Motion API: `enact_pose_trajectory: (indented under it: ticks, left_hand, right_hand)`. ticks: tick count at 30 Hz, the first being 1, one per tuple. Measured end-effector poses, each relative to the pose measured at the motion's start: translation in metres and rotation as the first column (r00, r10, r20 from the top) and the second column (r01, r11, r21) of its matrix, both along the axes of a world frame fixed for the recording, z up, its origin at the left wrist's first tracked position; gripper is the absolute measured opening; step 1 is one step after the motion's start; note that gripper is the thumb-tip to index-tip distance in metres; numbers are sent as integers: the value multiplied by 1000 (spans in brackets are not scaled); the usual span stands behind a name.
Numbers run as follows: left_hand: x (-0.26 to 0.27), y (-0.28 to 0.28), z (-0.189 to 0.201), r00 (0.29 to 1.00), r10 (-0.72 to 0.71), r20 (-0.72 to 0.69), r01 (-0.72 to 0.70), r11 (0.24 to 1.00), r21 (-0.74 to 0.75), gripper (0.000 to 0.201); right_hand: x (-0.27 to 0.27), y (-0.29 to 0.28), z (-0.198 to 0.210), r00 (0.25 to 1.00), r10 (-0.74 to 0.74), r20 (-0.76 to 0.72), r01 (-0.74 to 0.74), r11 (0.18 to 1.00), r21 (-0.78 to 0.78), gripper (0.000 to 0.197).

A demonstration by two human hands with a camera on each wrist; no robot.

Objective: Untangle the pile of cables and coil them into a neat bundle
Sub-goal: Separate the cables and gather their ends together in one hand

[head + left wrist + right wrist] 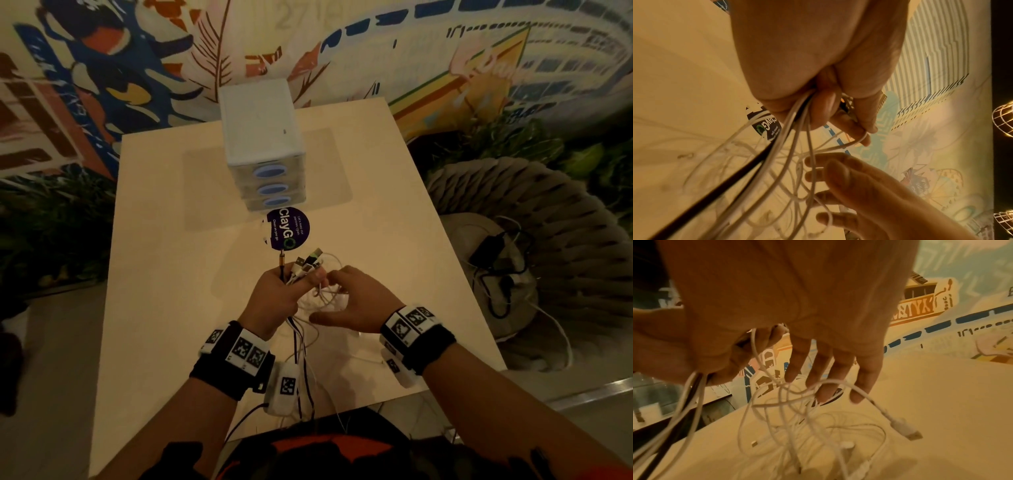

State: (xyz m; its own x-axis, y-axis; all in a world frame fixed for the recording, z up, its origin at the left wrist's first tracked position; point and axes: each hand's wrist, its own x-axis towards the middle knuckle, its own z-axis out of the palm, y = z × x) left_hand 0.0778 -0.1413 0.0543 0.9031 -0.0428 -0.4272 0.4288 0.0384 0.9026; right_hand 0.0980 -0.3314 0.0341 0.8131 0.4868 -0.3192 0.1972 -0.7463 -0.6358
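My left hand (274, 298) grips a bundle of cables just below their plugs (306, 263), which stick up past its fingers. In the left wrist view several white cables (789, 146) and a black cable (715, 194) stream down from the left hand (824, 110). They hang over the table's front edge. My right hand (359, 301) is beside the left one, with its fingers (828, 369) extended. A white cable loop (838, 382) is draped across them and ends in a USB plug (908, 433). A loose white tangle (807, 426) lies on the table beneath.
A white drawer unit (262, 137) stands at the back of the pale table (171, 274). A round purple sticker (289, 228) lies in front of it. To the right of the table is a woven seat (548, 240) with a black adapter (489, 250) and cords.
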Motion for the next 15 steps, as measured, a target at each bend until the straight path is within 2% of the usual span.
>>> enact_pose_trajectory:
  ticks: [3,5,7,11,13,15]
  left_hand:
    - [-2,3,0,999,40,-8,-40,999,-36,20]
    - [-2,3,1,999,42,1,-42,997,-62,22]
    - [-3,3,0,999,50,7,-49,996,-68,23]
    - [-6,0,3,999,32,36,-28,994,-101,25]
    - [-8,-1,4,997,60,39,-54,988,-146,32]
    - [-9,0,2,993,112,28,-106,980,-169,37]
  right_hand:
    - [2,0,-1,986,11,169,-29,994,103,41]
    - [1,1,2,961,24,277,-56,993,105,38]
    - [0,2,6,946,18,325,-46,996,82,32]
    - [-1,7,21,993,-53,102,35,984,173,27]
    - [-1,7,25,994,-39,99,20,982,188,13]
    - [2,3,24,990,-123,63,101,958,268,12]
